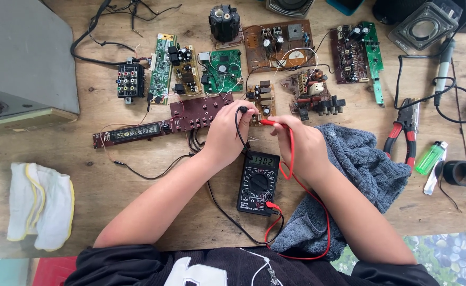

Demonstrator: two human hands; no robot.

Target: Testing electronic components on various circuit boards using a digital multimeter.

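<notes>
My left hand (227,131) grips a black test probe (242,109), its tip on a small brown circuit board (261,98) with several components. My right hand (302,144) holds a red test probe (271,122) against the same board's lower edge. Black and red leads run from the probes down to a black digital multimeter (258,182), which lies on the wooden table (153,212) between my forearms with its display lit.
Several circuit boards (222,68) lie across the far table, with a long dark display board (137,132) at the left. A grey towel (365,164) is under my right arm. Red-handled pliers (405,132), a green lighter (432,157), tape roll (460,172), white gloves (39,204) and a grey case (21,58) surround.
</notes>
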